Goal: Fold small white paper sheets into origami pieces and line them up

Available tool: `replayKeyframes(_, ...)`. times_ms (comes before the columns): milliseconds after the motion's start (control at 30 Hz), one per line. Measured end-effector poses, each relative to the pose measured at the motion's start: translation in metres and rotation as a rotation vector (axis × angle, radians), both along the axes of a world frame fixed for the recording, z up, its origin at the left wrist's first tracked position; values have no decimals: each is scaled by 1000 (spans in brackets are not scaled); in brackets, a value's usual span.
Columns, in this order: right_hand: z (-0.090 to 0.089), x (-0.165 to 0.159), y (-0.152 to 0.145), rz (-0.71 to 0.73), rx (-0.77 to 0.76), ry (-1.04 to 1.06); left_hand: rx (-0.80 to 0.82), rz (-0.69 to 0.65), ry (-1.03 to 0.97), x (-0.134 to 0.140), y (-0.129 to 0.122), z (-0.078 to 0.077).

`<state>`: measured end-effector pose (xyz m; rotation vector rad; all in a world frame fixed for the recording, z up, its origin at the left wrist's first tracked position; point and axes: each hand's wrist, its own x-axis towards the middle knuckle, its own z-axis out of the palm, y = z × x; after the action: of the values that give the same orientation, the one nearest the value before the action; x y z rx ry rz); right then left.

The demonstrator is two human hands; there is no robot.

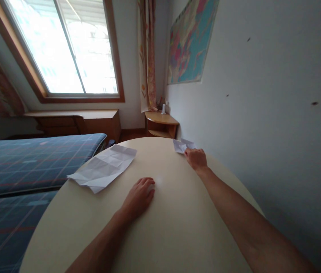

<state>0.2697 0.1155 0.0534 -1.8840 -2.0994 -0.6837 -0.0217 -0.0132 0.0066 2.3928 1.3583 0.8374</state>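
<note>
Paper's featherlight and creases easily, so I'd grab it by an edge. My right hand pinches the small folded paper right of frame centre; left hand rests flat, fingers together, on the worktop.

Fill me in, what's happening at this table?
A person sits at a round cream table. Their right hand is stretched to the far edge by the wall, fingers on a small folded piece of paper. The left hand rests flat on the tabletop, holding nothing. A larger creased sheet lies unfolded to its left, near the table's edge beside a blue plaid bed.
</note>
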Motion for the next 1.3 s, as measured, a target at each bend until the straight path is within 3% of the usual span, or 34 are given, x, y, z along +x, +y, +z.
replayKeyframes(333,-6,-5,1,-24,-61,53,10,-7,5,0,1,0)
replayKeyframes(500,-4,-17,-24,19,-85,103,11,-1,16,0,-1,0)
replayKeyframes(633,-14,-34,-54,63,-143,166,22,45,44,0,-3,2)
replayKeyframes(867,-39,-44,-87,182,-205,334,205,353,217,-10,-1,9)
replayKeyframes(1067,-41,-34,-87,296,-275,394,260,642,450,-41,5,15)
replayKeyframes(1167,-41,-30,-85,321,-300,402,226,777,537,-56,8,16)
replayKeyframes(1300,-40,-27,-85,333,-321,406,64,889,565,-68,12,13)
